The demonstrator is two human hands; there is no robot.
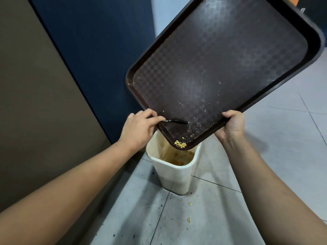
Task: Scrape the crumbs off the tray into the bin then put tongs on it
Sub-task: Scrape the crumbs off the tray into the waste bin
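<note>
A dark brown tray (pixel 221 55) is tilted with its lowest corner over a cream bin (pixel 174 175). My right hand (pixel 231 123) grips the tray's near edge. My left hand (pixel 139 128) pinches a thin dark utensil (pixel 175 121) whose tip lies on the tray surface near the lower edge. Yellow crumbs (pixel 180 144) are gathered in the tray's bottom corner, and fine pale specks are scattered over the lower half. Inside the bin I see brownish crumbs at the bottom.
The bin stands on a pale tiled floor (pixel 265 156) beside a dark blue panel (pixel 92 50) and a brown wall (pixel 26 103). A few yellow crumbs (pixel 190 203) and dark specks lie on the floor in front of the bin.
</note>
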